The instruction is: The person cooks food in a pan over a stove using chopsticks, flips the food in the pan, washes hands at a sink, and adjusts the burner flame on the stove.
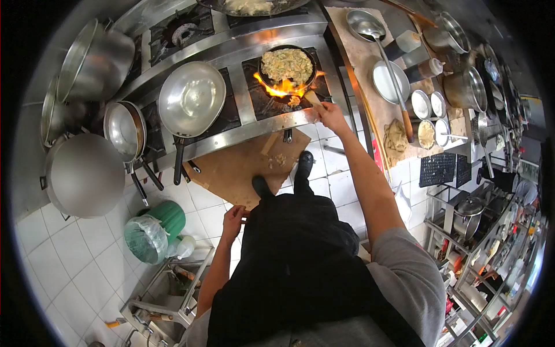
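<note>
My right hand [330, 115] is closed around the pale handle end of a dark frying pan [315, 65] on the stove. Chopped, yellowish food [287, 64] covers the pan's bottom, and orange flames [277, 88] flare along its near edge. Low beside my apron, my left hand [234, 218] is closed near the dark cloth; what its fingers hold, if anything, is too small to make out.
A large empty pan [192, 99] and stacked smaller pans [124, 132] rest left on the stove. To the right, a counter [352, 63] bears a ladle [393, 75], bowls and bottles. Cardboard [231, 165] covers floor tiles; a green bin [167, 222] stands lower left.
</note>
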Demonstrator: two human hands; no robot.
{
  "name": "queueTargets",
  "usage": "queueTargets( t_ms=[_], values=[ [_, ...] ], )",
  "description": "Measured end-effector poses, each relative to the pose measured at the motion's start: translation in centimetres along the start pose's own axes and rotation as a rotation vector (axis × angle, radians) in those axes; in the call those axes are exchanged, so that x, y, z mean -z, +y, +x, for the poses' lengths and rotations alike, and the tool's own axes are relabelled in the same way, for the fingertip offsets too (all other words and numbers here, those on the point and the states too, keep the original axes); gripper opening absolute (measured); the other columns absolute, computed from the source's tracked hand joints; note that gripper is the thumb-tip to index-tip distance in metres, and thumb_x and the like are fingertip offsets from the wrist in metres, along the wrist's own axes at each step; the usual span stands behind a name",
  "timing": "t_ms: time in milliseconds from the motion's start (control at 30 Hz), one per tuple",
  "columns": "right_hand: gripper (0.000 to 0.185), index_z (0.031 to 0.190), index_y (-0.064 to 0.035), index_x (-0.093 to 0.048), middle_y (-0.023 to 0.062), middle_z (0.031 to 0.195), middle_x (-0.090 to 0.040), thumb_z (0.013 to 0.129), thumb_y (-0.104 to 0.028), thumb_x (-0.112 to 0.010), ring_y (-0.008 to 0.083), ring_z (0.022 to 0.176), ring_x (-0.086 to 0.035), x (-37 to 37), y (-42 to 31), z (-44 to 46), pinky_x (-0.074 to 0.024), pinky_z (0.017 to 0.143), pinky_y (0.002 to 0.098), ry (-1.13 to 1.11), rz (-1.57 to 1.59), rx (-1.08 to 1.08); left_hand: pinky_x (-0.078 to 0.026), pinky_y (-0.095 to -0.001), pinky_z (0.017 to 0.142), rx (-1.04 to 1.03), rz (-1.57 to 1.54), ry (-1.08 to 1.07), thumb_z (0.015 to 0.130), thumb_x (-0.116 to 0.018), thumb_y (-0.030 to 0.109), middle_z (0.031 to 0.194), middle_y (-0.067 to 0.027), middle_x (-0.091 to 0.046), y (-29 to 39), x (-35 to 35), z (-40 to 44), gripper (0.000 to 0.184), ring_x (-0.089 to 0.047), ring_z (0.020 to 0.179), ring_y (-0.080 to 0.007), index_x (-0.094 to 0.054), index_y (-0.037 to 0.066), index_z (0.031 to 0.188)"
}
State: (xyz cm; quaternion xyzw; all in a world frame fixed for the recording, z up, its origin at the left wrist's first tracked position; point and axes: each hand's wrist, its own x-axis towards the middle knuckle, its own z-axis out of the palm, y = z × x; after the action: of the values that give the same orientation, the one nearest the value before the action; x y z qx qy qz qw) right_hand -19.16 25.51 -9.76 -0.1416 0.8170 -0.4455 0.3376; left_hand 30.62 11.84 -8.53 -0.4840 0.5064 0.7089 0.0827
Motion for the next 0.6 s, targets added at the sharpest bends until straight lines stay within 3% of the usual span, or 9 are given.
queueTargets(
  t_ms=[67,233,367,467,600],
  values=[
    [0.034,0.088,0.0003,-0.068,0.0073,0.063,-0.061,0.092,-0.033,-0.062,0.0168,0.054,-0.055,0.0,-0.4,-0.3,-0.0434,0.053,0.0331,0.003,0.06,-0.045,-0.058,-0.0332,0.073,0.002,0.0,-0.002,0.101,-0.056,0.024,0.097,-0.0142,-0.068,-0.3,0.0,-0.1,0.03,-0.068,0.086,-0.0216,-0.061,-0.002,0.114],
    [0.036,0.089,0.0037,-0.068,0.0102,0.064,-0.063,0.091,-0.032,-0.063,0.0178,0.058,-0.057,-0.1,1.0,0.3,-0.0454,0.057,0.0348,0.128,0.01,0.082,-0.057,-0.031,0.07,-0.03,0.039,0.071,0.1,-0.056,0.022,0.095,-0.0134,-0.07,-2.0,0.5,-0.4,0.028,-0.069,0.083,-0.0196,-0.061,-0.002,0.112],
    [0.037,0.088,0.0052,-0.067,0.0111,0.066,-0.065,0.091,-0.031,-0.064,0.018,0.06,-0.058,0.2,1.2,-0.6,-0.0464,0.059,0.0353,0.187,0.041,0.145,-0.055,-0.0297,0.07,-0.115,0.351,0.149,0.099,-0.058,0.021,0.095,-0.0124,-0.07,-0.6,-0.9,-0.7,0.027,-0.068,0.082,-0.0175,-0.062,-0.001,0.112],
    [0.037,0.086,0.0048,-0.067,0.0094,0.064,-0.063,0.091,-0.032,-0.064,0.0164,0.058,-0.056,0.4,1.5,-1.3,-0.0462,0.058,0.034,0.189,-0.019,0.148,-0.052,-0.0278,0.07,-0.273,0.34,0.043,0.097,-0.06,0.024,0.091,-0.0109,-0.069,2.0,-4.7,3.2,0.029,-0.066,0.08,-0.0154,-0.063,0.0,0.112],
    [0.038,0.085,0.0034,-0.065,0.0054,0.06,-0.058,0.093,-0.034,-0.063,0.0129,0.054,-0.054,0.6,1.1,-3.9,-0.0448,0.053,0.0323,0.134,0.035,0.04,-0.054,-0.0314,0.073,-0.282,0.069,-0.144,0.101,-0.056,0.031,0.099,-0.0109,-0.068,9.8,-12.1,7.7,0.035,-0.065,0.085,-0.0166,-0.059,0.002,0.121]
  ],
)
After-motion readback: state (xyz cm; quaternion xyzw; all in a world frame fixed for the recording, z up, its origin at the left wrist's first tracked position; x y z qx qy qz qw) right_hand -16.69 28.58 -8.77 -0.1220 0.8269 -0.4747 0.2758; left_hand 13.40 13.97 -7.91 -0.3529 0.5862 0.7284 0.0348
